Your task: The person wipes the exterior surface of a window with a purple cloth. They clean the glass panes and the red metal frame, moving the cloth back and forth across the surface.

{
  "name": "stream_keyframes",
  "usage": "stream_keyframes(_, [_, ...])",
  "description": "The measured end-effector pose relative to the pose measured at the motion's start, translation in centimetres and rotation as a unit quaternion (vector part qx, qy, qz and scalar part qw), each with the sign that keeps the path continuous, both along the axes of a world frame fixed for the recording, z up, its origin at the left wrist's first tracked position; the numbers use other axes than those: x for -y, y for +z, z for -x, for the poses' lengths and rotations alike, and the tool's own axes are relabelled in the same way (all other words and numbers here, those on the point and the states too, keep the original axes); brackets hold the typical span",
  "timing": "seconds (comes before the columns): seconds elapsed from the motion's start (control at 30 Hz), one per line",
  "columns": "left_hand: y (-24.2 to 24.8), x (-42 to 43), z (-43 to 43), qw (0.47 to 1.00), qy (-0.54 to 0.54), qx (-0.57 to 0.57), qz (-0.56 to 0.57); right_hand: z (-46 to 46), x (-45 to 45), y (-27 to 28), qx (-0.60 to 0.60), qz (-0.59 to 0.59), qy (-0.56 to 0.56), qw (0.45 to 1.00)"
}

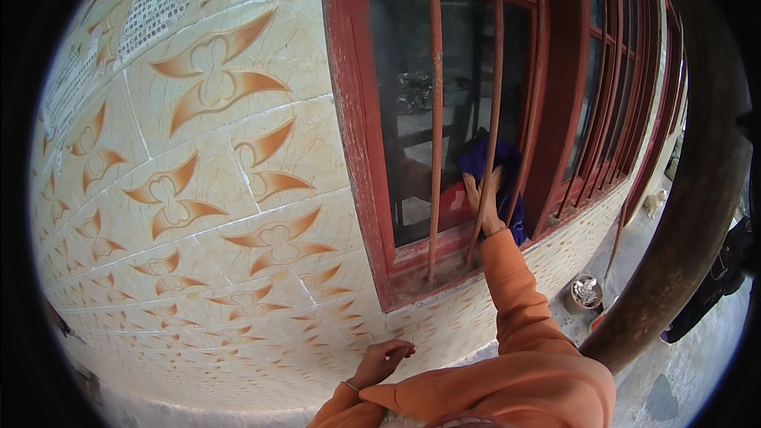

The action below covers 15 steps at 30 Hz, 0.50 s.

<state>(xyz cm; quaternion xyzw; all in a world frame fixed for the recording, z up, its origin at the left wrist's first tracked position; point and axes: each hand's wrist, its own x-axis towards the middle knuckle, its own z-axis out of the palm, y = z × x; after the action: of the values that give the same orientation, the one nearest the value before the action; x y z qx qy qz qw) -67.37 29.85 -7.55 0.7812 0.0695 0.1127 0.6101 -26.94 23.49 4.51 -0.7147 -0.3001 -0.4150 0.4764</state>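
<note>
My right hand (483, 193) reaches between rusty metal window bars (437, 131) and holds a dark purple cloth (475, 156) against the lower right part of the glass pane (410, 172). Part of the cloth hangs toward the sill behind the bars and my wrist. A faint reflection of the arm shows in the glass. Around the pane runs a worn red window frame (354, 131). Below the sill, my left hand (383, 361) hovers in front of the tiled wall (285, 238), its fingers loosely bent, with nothing visible in it.
A thick brown post (672, 238) rises close on my right. Beyond it hangs a dark garment (710, 285). A bucket with pale scraps (585, 294) stands on the concrete floor near a leaning stick (618, 238). Torn printed paper (157, 18) clings to the wall; more barred windows (612, 83) continue rightward.
</note>
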Motion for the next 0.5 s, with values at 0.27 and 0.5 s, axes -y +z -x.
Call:
stream_keyframes(0.27, [-0.2,0.6,2.1,1.0,-0.006,-0.001,-0.011,3.3,3.9,-5.6,-0.114,0.031,0.027,0.993])
stream_keyframes(0.5, [-0.1,0.5,3.5,1.0,0.007,0.005,0.006,15.1,7.5,3.0,-0.174,-0.396,0.333,0.838])
